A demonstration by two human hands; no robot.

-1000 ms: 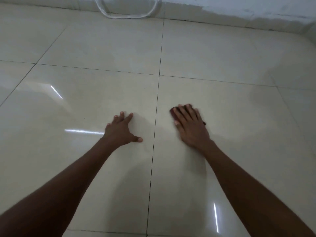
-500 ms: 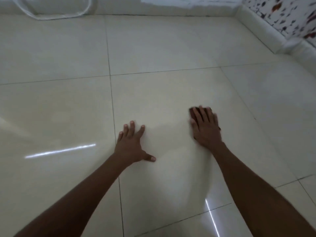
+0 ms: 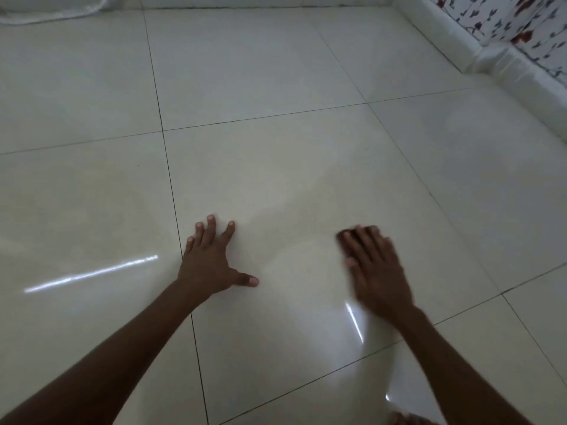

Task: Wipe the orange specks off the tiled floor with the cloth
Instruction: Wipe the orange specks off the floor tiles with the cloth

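Observation:
Glossy cream floor tiles (image 3: 276,167) with dark grout lines fill the view. My right hand (image 3: 376,268) lies flat and blurred on the floor, pressing down a dark reddish cloth (image 3: 343,236), of which only a sliver shows beyond the fingertips. My left hand (image 3: 211,260) rests flat on the tile to the left, fingers spread, thumb out to the right, holding nothing. I can make out no orange specks on the tiles in this dim light.
A white skirting (image 3: 506,65) runs along the right under a wall with a red and grey leaf pattern (image 3: 503,19). A pale curved object (image 3: 52,13) lies at the far left by the back wall. A bit of skin (image 3: 408,420) shows at the bottom edge.
The view has swung to the right, bringing the patterned wall into sight. My right hand has slid the cloth across the tile and is now motion-blurred. My left hand stays planted.

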